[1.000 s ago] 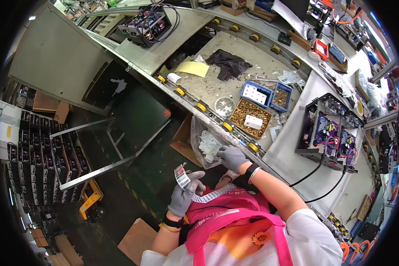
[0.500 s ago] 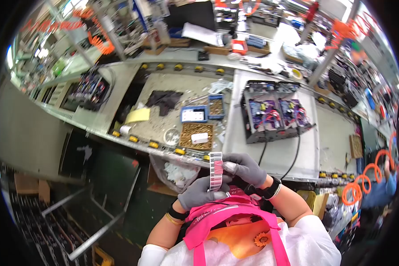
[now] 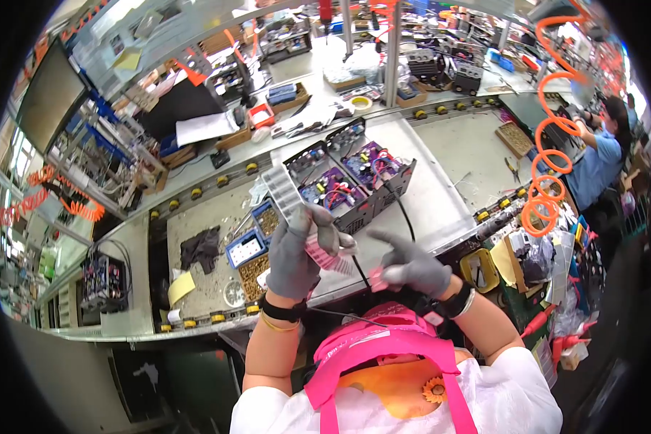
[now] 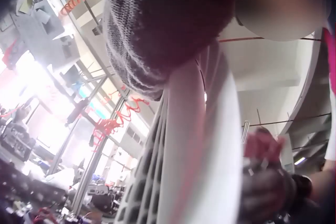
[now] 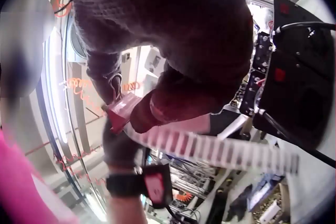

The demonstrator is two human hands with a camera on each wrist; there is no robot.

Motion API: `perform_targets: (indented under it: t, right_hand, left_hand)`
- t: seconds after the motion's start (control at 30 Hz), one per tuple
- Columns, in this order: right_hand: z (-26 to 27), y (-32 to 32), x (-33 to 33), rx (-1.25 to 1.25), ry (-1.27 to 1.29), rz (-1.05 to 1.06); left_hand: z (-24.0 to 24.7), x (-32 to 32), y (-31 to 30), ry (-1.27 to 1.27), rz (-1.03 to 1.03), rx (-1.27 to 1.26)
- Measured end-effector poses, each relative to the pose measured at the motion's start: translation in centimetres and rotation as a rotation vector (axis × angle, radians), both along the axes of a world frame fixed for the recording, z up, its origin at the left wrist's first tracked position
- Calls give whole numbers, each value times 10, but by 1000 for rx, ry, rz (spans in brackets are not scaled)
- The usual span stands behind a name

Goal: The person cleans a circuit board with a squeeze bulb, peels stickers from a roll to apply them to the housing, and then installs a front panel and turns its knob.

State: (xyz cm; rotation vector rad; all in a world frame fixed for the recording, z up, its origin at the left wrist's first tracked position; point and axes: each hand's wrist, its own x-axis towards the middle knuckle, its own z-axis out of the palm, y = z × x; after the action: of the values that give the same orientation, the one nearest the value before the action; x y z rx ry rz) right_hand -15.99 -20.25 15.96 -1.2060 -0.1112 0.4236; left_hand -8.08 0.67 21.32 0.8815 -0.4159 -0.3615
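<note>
My gloved left hand (image 3: 295,253), raised in front of the bench, grips a long strip of labels (image 3: 283,194). The strip's upper part stands above the fingers; its pinkish lower part hangs toward the right. In the right wrist view, the label strip (image 5: 220,150) stretches across below the right hand, and a wire clip (image 5: 116,83) shows by the left hand. My gloved right hand (image 3: 416,269) is close by on the right, its index finger pointing out. Between its thumb and fingers it pinches a small pink piece (image 3: 376,279), seen also as a pink piece (image 4: 265,145) in the left wrist view.
Behind the hands, a black-cased electronics unit (image 3: 340,177) with cables sits on the bench (image 3: 434,195). Blue bins (image 3: 244,248) and a tray of small brass-coloured parts (image 3: 253,275) lie to the left. An orange coiled hose (image 3: 546,170) hangs at right, near another person (image 3: 597,163).
The view has swung to the right along the bench. The hands, together at the strip half a second ago, are now apart; the left has risen with the strip, and the right has a pink piece.
</note>
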Motion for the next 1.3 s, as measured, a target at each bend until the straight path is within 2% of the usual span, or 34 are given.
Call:
perform_targets:
  t: [0.07,0.13,0.3,0.4,0.47,0.53,0.6,0.67,0.7,0.73,0.8,0.83,0.87,0.93,0.97,1.0,1.07,1.13,1.2,1.27,1.3]
  right_hand:
    - [-13,7,-4,13,49,52]
    - [-21,13,-4,5,60,-37]
    - [-23,12,-6,-7,-14,-63]
    - [-27,5,-21,-73,-73,-45]
    - [-21,-5,-38,-61,-79,36]
    - [-11,-17,-53,-141,-72,-1]
    - [-3,-31,-67,-173,-36,-67]
    - [-3,-47,-78,-215,-6,-103]
    - [-6,-57,-83,-277,6,-95]
    - [-8,-65,-87,-339,16,-88]
    - [-17,-76,-97,-404,111,-139]
    - [-14,-80,-98,-659,119,-63]
    - [-11,-84,-101,-912,127,14]
    - [-47,-99,-110,-1264,-7,237]
    - [-52,-101,-110,-1259,15,283]
    - [-49,-101,-112,-1231,3,178]
    - [-11,-95,-101,-1168,-14,-44]
    - [-13,-108,-89,-627,-202,-336]
    - [40,-80,-69,-375,-245,-562]
    - [56,-62,-51,-196,-319,-611]
    - [60,-55,-44,-184,-364,-591]
  left_hand:
    - [15,5,-15,-65,-67,-45]
    - [21,6,-30,-90,-110,-77]
    - [19,10,-50,-28,-271,-158]
    - [14,20,-55,-76,-118,-52]
    - [8,25,-57,-134,109,186]
    - [-14,41,-57,-270,276,377]
    - [-28,48,-57,-429,346,452]
    - [-38,50,-56,-368,286,476]
    - [-39,49,-54,-367,283,514]
    - [-49,51,-52,-214,196,411]
    - [-36,46,-59,-208,291,195]
    - [-34,49,-53,-137,264,221]
    - [-28,48,-43,-149,199,354]
    - [-14,39,-45,-93,174,393]
    - [-11,35,-44,-118,117,377]
    - [-9,31,-44,-144,56,361]
    - [-3,20,-46,-152,-90,287]
    - [3,5,-49,-106,-260,176]
    - [6,-7,-54,-82,-357,186]
    - [1,-16,-60,-106,-388,263]
    - [-1,-19,-62,-101,-426,272]
